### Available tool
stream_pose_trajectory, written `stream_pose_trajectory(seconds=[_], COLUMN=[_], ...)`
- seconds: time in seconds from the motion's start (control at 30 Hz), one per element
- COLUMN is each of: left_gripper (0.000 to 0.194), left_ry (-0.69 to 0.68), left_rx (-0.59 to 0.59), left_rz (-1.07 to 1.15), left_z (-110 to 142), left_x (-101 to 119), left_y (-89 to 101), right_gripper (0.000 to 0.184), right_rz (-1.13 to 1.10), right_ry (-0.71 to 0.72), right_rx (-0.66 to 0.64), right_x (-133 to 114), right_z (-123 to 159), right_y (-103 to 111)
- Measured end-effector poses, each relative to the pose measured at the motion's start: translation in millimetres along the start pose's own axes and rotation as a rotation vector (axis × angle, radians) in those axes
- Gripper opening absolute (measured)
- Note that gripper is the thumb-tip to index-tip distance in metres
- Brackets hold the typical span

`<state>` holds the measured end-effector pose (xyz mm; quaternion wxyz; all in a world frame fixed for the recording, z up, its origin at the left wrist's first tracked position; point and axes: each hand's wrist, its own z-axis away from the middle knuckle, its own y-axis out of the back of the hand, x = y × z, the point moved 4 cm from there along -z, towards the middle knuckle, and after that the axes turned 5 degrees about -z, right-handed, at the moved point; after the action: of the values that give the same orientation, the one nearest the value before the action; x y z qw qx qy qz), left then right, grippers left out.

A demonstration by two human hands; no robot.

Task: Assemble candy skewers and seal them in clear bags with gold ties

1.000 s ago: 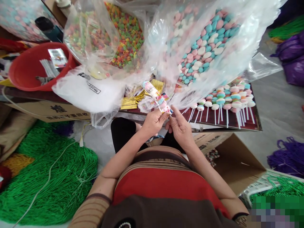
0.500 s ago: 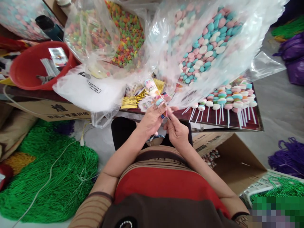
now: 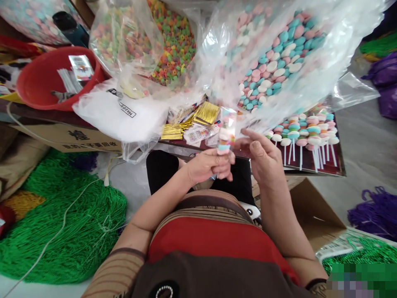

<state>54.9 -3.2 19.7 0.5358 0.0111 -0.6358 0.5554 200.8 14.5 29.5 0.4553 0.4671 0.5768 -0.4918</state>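
A marshmallow skewer (image 3: 226, 133) in a clear printed bag stands upright over the table's front edge, its pink, white and blue pieces stacked. Around its lower end, my left hand (image 3: 211, 166) is closed. My right hand (image 3: 266, 155) is to the right of it, fingers apart and holding nothing I can see. Gold twist ties (image 3: 206, 113) and small printed bags (image 3: 198, 133) lie just beyond my left hand. Unwrapped marshmallow skewers (image 3: 310, 128) with white sticks lie in a row at the table's right end.
Large clear bags hold pink, white and blue marshmallows (image 3: 273, 68) and ring gummies (image 3: 175, 45). A red basin (image 3: 27, 89) with white sticks stands at the left, beside a white plastic bag (image 3: 102, 120). Green strands (image 3: 62, 223) and an open carton (image 3: 313, 211) are on the floor.
My right hand has let go of the skewer's lower end and moved right, its fingers opening. My left hand has shifted slightly right, and the skewer is now more upright.
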Motion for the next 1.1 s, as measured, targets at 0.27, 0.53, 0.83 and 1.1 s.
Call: stream_pose_trajectory(seconds=[0.27,0.53,0.83,1.1], left_gripper=[0.047,0.029,0.054,0.035], left_ry=[0.045,-0.214,-0.091,-0.459], left_rx=[-0.012,0.396,-0.015,0.700], left_rz=[-0.316,-1.033,-0.588,-1.241], left_z=[-3,-3,3,18], left_x=[-14,15,-1,30], left_y=[-3.6,18.0,-1.4,49.1], right_gripper=[0.042,0.031,0.022,0.035], right_rz=[-0.256,-0.176,-0.282,-0.127], right_ry=[-0.141,0.047,-0.035,-0.055], right_rx=[-0.078,0.174,-0.163,0.023], right_x=[13,3,-26,7], right_z=[-11,-13,-18,-39], right_y=[-31,-19,-17,-48])
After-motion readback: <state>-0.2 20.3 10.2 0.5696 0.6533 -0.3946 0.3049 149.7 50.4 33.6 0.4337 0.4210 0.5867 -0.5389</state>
